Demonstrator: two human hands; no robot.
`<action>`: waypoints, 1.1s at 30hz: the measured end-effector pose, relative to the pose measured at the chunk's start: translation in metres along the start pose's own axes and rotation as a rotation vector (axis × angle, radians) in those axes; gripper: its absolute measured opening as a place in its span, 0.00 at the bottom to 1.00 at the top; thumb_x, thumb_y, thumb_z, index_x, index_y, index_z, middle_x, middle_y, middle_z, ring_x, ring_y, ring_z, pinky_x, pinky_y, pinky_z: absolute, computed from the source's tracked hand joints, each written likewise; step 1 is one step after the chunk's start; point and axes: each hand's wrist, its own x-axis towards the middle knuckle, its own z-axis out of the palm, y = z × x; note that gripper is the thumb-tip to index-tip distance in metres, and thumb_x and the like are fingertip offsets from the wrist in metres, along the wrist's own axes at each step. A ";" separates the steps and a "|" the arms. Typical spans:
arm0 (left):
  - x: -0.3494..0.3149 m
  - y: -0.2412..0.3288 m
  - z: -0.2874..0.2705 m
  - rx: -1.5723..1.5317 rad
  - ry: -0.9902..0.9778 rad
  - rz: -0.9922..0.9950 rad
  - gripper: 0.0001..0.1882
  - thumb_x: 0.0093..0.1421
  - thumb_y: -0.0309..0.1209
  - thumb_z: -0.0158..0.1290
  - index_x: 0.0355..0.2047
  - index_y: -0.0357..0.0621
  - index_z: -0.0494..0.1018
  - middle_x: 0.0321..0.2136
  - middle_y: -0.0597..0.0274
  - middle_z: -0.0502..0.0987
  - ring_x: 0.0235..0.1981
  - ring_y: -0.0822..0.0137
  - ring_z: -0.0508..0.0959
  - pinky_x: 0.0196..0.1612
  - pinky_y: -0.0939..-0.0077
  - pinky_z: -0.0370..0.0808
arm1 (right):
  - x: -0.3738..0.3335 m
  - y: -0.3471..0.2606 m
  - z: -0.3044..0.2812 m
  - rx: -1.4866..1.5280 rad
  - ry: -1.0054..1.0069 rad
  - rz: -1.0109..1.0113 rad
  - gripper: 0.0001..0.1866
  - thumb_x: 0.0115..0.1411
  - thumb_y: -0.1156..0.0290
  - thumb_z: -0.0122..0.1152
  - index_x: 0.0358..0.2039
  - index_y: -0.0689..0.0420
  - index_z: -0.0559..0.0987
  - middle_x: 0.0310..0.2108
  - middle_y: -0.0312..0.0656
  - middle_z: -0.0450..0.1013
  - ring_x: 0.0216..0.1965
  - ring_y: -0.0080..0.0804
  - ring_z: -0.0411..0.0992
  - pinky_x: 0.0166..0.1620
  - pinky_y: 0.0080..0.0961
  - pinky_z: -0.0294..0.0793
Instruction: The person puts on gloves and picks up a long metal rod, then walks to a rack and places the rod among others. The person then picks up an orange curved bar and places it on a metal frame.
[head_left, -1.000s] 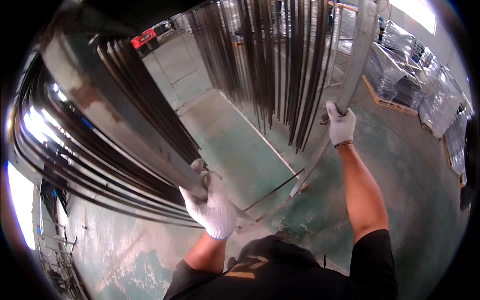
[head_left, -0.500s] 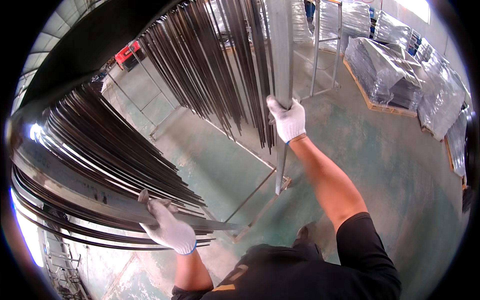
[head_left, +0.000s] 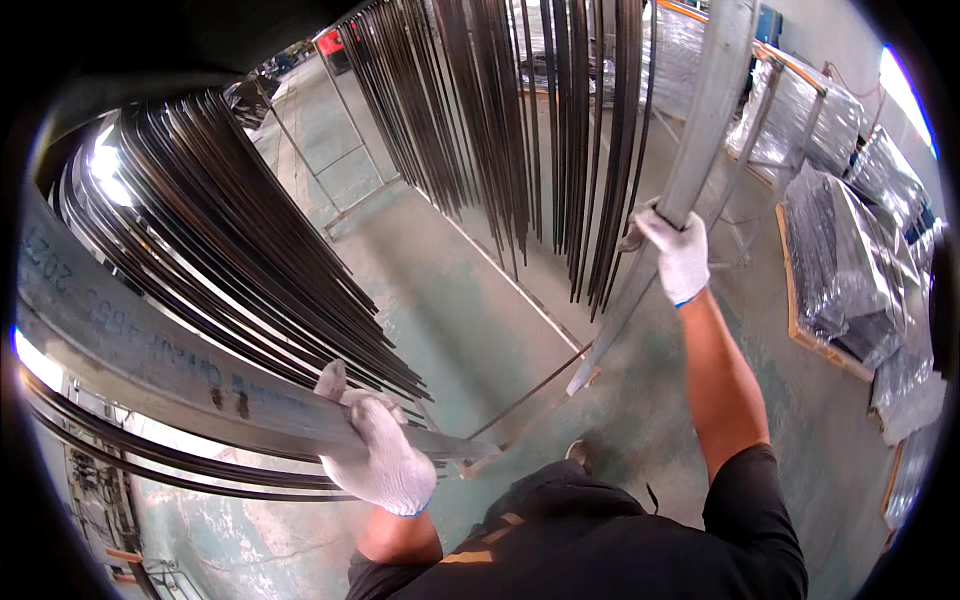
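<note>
My left hand (head_left: 388, 462), in a white knit glove, is wrapped round a thick grey metal post (head_left: 190, 362) that bends across the lower left in the wide view. With its matching glove, my right hand (head_left: 682, 262) grips a second grey post (head_left: 712, 105) at the upper right. Both posts belong to a frame whose low crossbar (head_left: 532, 388) runs between their feet. Inside it hang many long thin dark rods in two groups, left rods (head_left: 250, 230) and right rods (head_left: 590, 150). Their lower ends dangle above the floor.
Pallets of film-wrapped stacks (head_left: 850, 270) line the right side. A thin metal stand (head_left: 755, 160) is just beyond the right post. Green-grey floor (head_left: 440, 280) shows beneath the frame, and a red object (head_left: 330, 45) is far back. My shoe (head_left: 578, 455) is near the crossbar.
The right post has shifted right and now leans more, with my right hand still round it. The left post looks nearer and larger. The rods and background have shifted rightward in view.
</note>
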 end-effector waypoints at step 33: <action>0.255 -0.240 0.298 0.182 0.341 0.310 0.17 0.68 0.13 0.52 0.57 0.29 0.74 0.52 0.52 0.81 0.30 0.77 0.77 0.30 0.81 0.75 | 0.452 0.174 0.097 0.158 -0.177 0.138 0.14 0.70 0.65 0.68 0.35 0.66 0.82 0.20 0.38 0.74 0.16 0.23 0.70 0.20 0.24 0.69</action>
